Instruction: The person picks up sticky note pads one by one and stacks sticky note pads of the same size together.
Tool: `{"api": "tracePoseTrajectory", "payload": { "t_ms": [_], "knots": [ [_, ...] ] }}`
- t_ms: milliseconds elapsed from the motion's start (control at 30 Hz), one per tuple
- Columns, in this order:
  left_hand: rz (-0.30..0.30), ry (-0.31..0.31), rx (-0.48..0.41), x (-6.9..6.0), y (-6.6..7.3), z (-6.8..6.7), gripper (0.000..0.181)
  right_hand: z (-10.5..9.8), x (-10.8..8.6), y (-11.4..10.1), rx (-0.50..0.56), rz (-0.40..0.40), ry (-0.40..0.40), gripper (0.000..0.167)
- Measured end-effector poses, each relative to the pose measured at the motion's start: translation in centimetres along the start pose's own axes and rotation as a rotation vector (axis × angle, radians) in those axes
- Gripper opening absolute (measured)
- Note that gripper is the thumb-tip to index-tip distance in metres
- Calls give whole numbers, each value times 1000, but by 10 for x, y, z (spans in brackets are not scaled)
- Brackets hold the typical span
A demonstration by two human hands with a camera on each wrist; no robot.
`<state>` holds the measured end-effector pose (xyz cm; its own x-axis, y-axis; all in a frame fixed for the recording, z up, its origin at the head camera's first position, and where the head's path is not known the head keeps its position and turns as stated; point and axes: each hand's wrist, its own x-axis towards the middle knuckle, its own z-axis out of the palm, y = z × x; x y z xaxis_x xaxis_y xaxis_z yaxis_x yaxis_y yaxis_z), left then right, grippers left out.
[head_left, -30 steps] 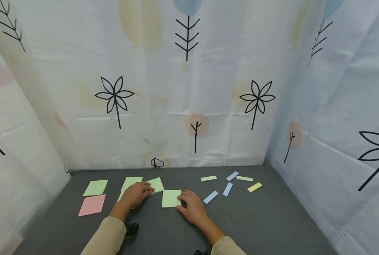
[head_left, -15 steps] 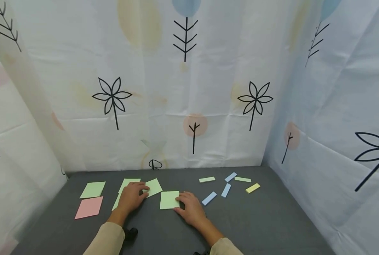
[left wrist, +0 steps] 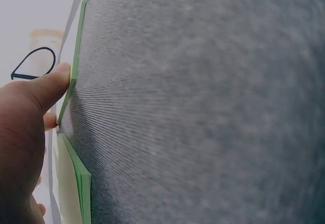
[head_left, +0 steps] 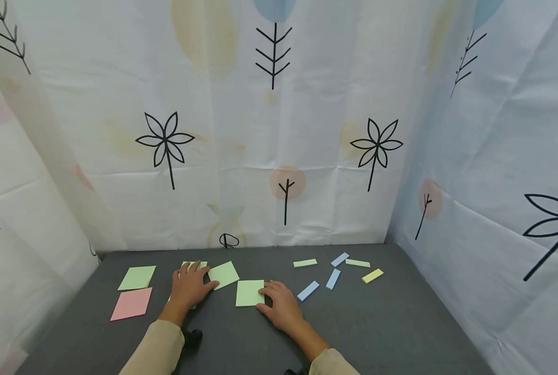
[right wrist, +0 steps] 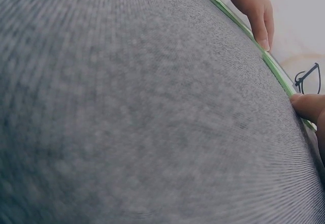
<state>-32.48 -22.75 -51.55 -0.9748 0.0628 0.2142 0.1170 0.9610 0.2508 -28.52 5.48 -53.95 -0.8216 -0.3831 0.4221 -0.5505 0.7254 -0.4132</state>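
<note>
My left hand (head_left: pixel 188 286) lies spread over light green sticky note pads (head_left: pixel 201 264) at the left middle of the table, partly hiding them. Its thumb touches the left edge of a slanted green pad (head_left: pixel 224 274); the left wrist view shows that thumb (left wrist: pixel 51 84) at the pad's thin edge. With fingertips and thumb, my right hand (head_left: pixel 283 308) holds the right side of a square green sticky note pad (head_left: pixel 249 294), flat on the table. In the right wrist view its thumb (right wrist: pixel 307 107) meets a green edge, with the left hand (right wrist: pixel 254 10) beyond.
Another green pad (head_left: pixel 137 278) and a pink pad (head_left: pixel 131 303) lie at the left. Narrow blue (head_left: pixel 308 290), green (head_left: pixel 305 263) and yellow (head_left: pixel 372 275) note strips lie scattered at the right. Patterned white curtains (head_left: pixel 241 120) enclose the dark grey table (head_left: pixel 354 333).
My left hand has shifted left off the slanted green pad, its fingers spreading over the pads beside it; the slanted pad is now fully uncovered. The right hand stays put.
</note>
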Motion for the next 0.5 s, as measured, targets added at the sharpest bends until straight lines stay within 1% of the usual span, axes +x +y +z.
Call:
{"api": "tracePoseTrajectory", "payload": {
  "t_ms": [100, 167, 333, 500],
  "knots": [
    [-12, -4, -32, 1, 0, 0, 63, -1, 0, 0, 8, 10, -11, 34],
    [-12, 23, -47, 2, 1, 0, 63, -1, 1, -1, 7, 16, -15, 35],
    [-14, 148, -70, 4, 3, 4, 59, -1, 2, 0, 2, 13, -12, 34],
    [-24, 271, -89, -1, 10, 9, 46, 0, 2, 1, -1, 2, -8, 34]
  ]
}}
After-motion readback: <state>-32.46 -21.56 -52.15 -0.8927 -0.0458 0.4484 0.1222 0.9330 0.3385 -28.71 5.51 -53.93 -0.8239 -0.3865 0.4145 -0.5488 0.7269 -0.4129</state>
